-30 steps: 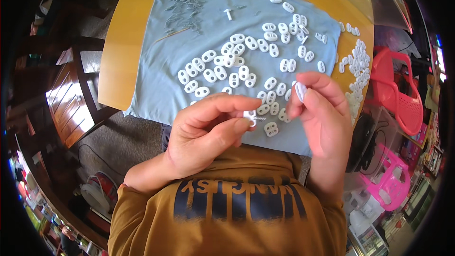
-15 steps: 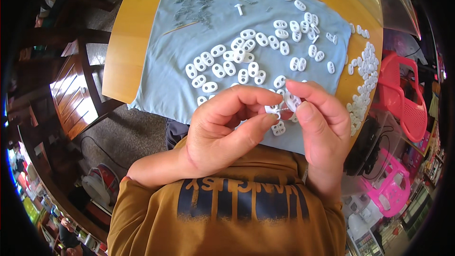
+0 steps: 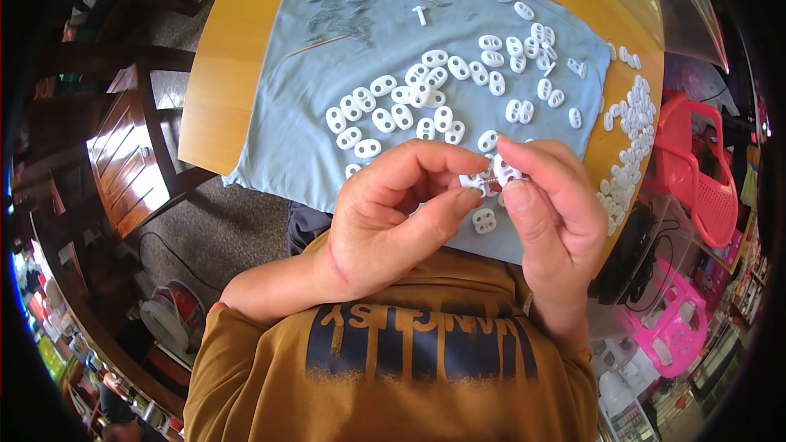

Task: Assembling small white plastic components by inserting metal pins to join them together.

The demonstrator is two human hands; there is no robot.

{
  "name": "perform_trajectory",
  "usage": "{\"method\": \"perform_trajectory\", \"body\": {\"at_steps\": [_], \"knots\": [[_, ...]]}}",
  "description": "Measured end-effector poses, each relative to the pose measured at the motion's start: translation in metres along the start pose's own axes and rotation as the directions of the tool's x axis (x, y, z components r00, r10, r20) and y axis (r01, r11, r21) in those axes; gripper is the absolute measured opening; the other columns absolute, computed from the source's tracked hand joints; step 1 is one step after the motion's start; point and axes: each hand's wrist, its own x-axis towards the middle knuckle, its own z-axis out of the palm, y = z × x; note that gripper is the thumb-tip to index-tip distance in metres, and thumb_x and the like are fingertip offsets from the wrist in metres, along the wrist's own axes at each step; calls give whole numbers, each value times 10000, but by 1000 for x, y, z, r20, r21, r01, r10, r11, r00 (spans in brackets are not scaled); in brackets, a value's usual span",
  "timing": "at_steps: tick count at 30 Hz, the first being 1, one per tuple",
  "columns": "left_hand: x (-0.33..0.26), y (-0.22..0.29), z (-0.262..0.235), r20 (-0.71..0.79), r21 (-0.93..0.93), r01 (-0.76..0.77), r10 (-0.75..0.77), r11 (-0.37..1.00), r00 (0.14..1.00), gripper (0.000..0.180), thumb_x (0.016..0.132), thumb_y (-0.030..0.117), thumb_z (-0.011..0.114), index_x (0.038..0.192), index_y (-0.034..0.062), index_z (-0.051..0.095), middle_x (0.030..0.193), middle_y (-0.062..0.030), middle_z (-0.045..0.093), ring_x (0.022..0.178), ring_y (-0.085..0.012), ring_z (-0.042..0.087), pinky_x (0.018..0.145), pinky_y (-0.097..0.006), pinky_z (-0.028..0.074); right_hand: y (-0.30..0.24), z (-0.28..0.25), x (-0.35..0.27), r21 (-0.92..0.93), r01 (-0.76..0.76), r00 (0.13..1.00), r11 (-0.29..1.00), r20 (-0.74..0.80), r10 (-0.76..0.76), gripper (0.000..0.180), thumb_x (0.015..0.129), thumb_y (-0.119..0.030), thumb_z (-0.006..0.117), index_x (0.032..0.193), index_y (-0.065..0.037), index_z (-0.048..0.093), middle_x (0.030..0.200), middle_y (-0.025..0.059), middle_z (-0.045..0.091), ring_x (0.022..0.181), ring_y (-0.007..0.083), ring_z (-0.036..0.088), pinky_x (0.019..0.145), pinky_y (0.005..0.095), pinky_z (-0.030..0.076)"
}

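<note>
Between thumb and forefinger, my left hand (image 3: 391, 214) pinches a small white plastic cord-lock insert (image 3: 471, 181). A thin metal spring (image 3: 493, 183) sticks out from it toward the right. My right hand (image 3: 555, 217) grips a white oval two-hole cord-lock shell (image 3: 506, 169) by its edges, facing the spring. The two parts nearly meet, and whether the spring touches the shell is hard to make out. Just below the fingers, a pair of white cord locks (image 3: 484, 221) lies on the blue cloth (image 3: 286, 143). Many more oval cord-lock pieces (image 3: 383, 120) spread beyond my hands.
Small springs (image 3: 340, 4) lie heaped at the cloth's far left, beside a thin stick (image 3: 318, 46). A white T-shaped piece (image 3: 420, 15) lies nearby. More white parts (image 3: 630, 135) are piled along the right edge of the yellow table (image 3: 214, 98). A red chair (image 3: 696, 168) stands right.
The shell in my right hand has turned to show more of its holed face. My hands stay close together, and the view has shifted slightly.
</note>
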Motion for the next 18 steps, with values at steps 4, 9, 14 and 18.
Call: {"method": "perform_trajectory", "body": {"at_steps": [4, 9, 14, 18], "knots": [[1, -1, -1, -10, -7, 3, -3, 1000, 1000, 236, 821, -52, 550, 1052, -7, 536, 845, -54, 600, 657, -54, 532, 565, -173, 435, 0, 2, 1, -76, 60, 998, 995, -19, -61, 248, 828, 8, 567, 1073, 6, 604, 887, 80, 569, 701, 115, 519, 602, 207, 421], [0, -2, 0, -33, -14, 3, -4, 1000, 999, 235, 819, -44, 564, 1050, -6, 538, 842, -49, 597, 673, -55, 532, 572, -173, 438, 1, 3, 1, -85, 77, 997, 993, -8, -78, 249, 824, 12, 571, 1070, 8, 604, 884, 84, 571, 697, 116, 527, 595, 209, 427], [-1, -6, -5, 51, -33, -9, 10, 999, 999, 256, 840, -44, 551, 1090, 5, 529, 878, 16, 539, 757, -20, 491, 661, -160, 412, 1, 6, 3, -241, 197, 980, 950, 24, -197, 269, 801, 33, 588, 1069, 16, 602, 851, 94, 577, 665, 142, 543, 578, 230, 443], [-1, -6, -3, 19, -18, 16, -16, 1000, 1000, 287, 834, -47, 555, 1110, 11, 504, 870, 14, 531, 755, -21, 492, 667, -163, 419, 3, 9, 2, -238, 212, 977, 948, 26, -212, 278, 792, 45, 590, 1068, 26, 597, 835, 102, 582, 655, 164, 552, 570, 244, 449]]}}
